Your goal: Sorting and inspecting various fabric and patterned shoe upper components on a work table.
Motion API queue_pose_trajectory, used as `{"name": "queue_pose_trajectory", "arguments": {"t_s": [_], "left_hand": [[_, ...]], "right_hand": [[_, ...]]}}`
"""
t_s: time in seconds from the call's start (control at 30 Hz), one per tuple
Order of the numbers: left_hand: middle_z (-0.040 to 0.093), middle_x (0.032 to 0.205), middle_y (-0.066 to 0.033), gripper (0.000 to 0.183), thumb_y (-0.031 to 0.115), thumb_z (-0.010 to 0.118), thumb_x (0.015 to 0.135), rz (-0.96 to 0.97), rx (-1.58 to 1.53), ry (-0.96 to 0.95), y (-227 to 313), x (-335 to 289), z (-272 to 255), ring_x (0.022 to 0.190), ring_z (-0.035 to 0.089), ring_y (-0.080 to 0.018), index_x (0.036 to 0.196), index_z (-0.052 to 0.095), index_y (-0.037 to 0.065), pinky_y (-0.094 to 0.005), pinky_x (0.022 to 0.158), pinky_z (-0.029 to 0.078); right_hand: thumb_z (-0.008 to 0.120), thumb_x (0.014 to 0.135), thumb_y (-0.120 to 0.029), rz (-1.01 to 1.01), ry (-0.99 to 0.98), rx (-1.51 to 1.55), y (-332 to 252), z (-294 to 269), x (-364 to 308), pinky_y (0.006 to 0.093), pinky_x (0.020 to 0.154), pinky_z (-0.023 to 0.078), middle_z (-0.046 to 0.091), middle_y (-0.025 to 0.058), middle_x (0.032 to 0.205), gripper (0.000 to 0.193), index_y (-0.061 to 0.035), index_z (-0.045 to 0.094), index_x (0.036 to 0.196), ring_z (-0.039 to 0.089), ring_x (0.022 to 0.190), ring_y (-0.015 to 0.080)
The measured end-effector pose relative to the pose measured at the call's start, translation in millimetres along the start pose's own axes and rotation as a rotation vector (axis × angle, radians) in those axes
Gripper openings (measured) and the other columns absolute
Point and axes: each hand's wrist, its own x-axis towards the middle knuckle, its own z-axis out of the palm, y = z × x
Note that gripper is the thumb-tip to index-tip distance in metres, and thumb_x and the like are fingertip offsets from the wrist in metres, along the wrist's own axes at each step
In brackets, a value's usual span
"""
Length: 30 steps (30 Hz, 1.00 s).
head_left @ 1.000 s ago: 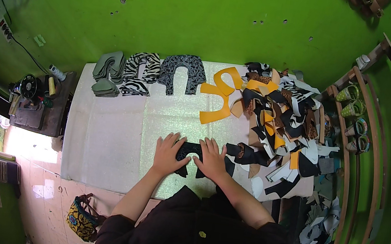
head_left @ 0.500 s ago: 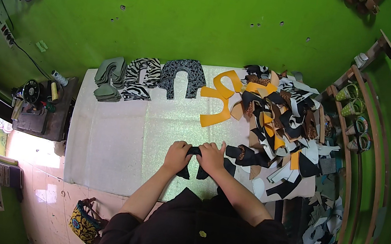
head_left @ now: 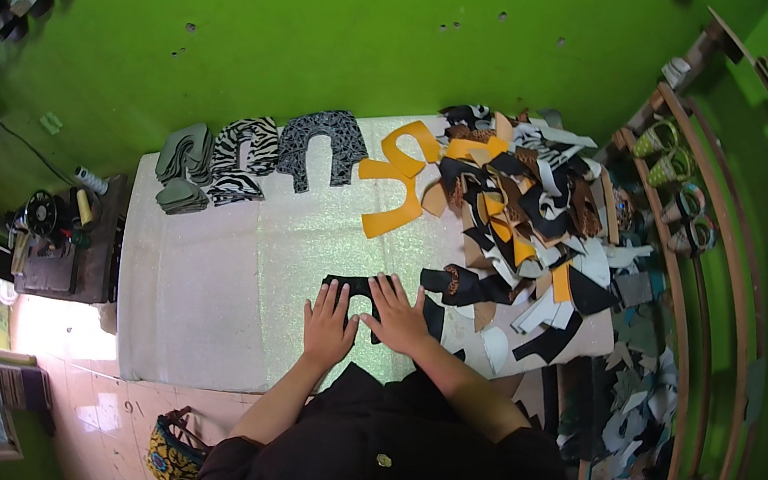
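L hand [head_left: 330, 324] & R hand [head_left: 399, 322] both flat, unclenched, atop blk U-shaped piece [head_left: 353, 284], long axis approx. L–R, nr front edge of worktop [head_left: 196, 301].

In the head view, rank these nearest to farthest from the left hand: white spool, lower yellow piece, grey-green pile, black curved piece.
1. Black curved piece, partly under the left hand
2. Lower yellow piece, ahead, slightly right
3. Grey-green pile, ahead, left
4. White spool, far left
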Motion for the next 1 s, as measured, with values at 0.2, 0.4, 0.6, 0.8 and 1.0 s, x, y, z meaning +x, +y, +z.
{"name": "queue_pose_trajectory", "arguments": {"t_s": [0.2, 0.4, 0.6, 0.8, 1.0], "left_hand": [[0.03, 0.143, -0.0153, 0.059, 0.036, 0.048, 0.086, -0.081, -0.066, -0.101, 14, 8, -19, 0.134, 0.023, -0.0312, 0.137, 0.035, 0.009, -0.0635, 0.103, 0.008], [0.044, 0.127, -0.0115, 0.038, 0.028, 0.058, 0.08, 0.138, -0.189, 0.078, 46, 15, -24, 0.126, 0.033, -0.0312, 0.115, 0.057, 0.013, -0.067, 0.098, 0.009], [0.046, 0.123, -0.0093, 0.028, 0.025, 0.063, 0.075, 0.27, -0.233, 0.089, 65, 15, -19, 0.123, 0.036, -0.0288, 0.102, 0.062, 0.017, -0.0631, 0.096, 0.013], [0.053, 0.113, -0.0105, 0.029, 0.018, 0.066, 0.07, 0.268, -0.634, -0.028, 54, 23, -30, 0.112, 0.046, -0.0283, 0.098, 0.062, 0.013, -0.0439, 0.098, 0.027], [0.055, 0.102, -0.0091, 0.019, 0.012, 0.056, 0.08, 0.083, -1.094, -0.638, 44, 29, -72, 0.093, 0.054, -0.0189, 0.096, 0.059, 0.002, -0.0295, 0.083, 0.041]], "right_hand": [[0.059, 0.08, -0.028, 0.05, 0.241, 0.327, 24, -57, -38, 0.0527, 0.098, 0.022, 0.051, 0.0039, 0.122, 0.038, -0.0174, 0.053, 0.116, 0.039, 0.121, 0.0253], [0.065, 0.073, -0.033, 0.147, 0.217, 0.375, 64, -64, -102, 0.0499, 0.096, 0.023, 0.058, 0.0014, 0.102, 0.026, -0.0181, 0.063, 0.095, 0.046, 0.11, 0.0238], [0.067, 0.07, -0.05, 0.3, 0.068, 0.155, 29, -39, -117, 0.0573, 0.098, 0.02, 0.058, 0.004, 0.1, 0.043, -0.0126, 0.065, 0.092, 0.047, 0.108, 0.0228], [0.065, 0.072, -0.03, 0.21, 0.004, 0.233, 19, -56, -102, 0.0483, 0.086, 0.034, 0.061, 0.0052, 0.085, 0.026, -0.0107, 0.063, 0.089, 0.057, 0.089, 0.0195], [0.061, 0.081, -0.002, 0.028, 0.302, 0.951, -3, -107, -82, 0.0229, 0.074, 0.043, 0.059, 0.005, 0.091, 0.046, 0.0039, 0.044, 0.123, 0.053, 0.078, 0.0095]]}}
